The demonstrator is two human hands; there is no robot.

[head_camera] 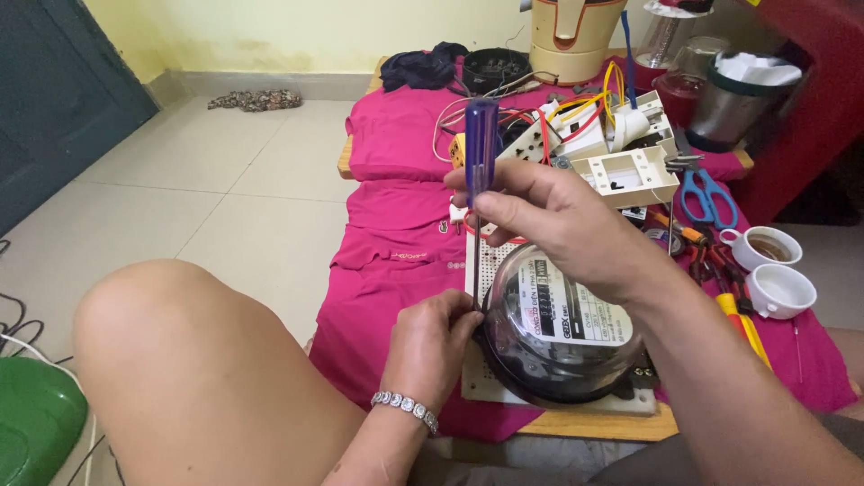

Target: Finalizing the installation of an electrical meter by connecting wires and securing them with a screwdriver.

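Note:
My right hand (558, 220) grips a screwdriver with a translucent purple handle (481, 144), held upright with its thin shaft running down to the left rim of a round electric meter (558, 333) with a clear dome and black base. My left hand (430, 346), with a sparkling bracelet at the wrist, pinches the shaft's tip against the meter's edge. The meter sits on a white perforated board (486, 270) on a low wooden table covered with pink cloth (396, 234).
Behind the meter lie white switch boxes with coloured wires (612, 144), blue-handled scissors (706, 193), pliers, two white cups (774, 270), a metal pot (733, 108) and a cream appliance (571, 36). My bare knee (189, 360) is at the left, over a tiled floor.

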